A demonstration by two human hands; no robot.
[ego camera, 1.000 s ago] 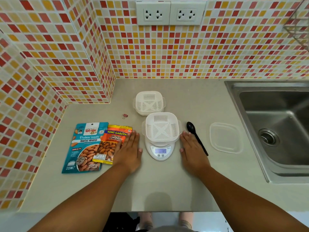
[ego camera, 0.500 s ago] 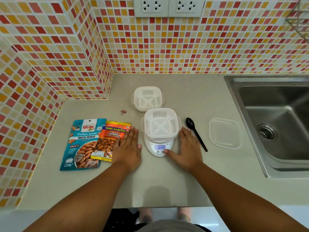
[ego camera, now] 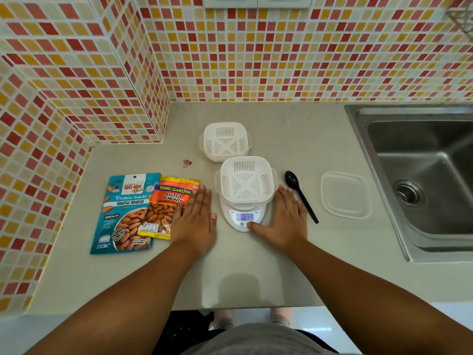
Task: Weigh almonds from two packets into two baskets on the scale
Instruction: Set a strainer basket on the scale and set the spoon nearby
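the left hand lies flat on the counter with straight fingers, holding nothing; its outer fingers cover the right edge of the orange packet. the right hand is also flat and spread, and its thumb reaches left to touch the near edge of the scale, below the lit display, which seems to show 19. a white slotted basket sits on the scale, with no almonds in it. the second basket stands just behind, on the counter. the orange packet reads "tong garden salted almonds" and overlaps the blue packet at far left, marked "koh-kae plus", "protein snacks", "roasted almonds". a black spoon lies just right of the right hand.
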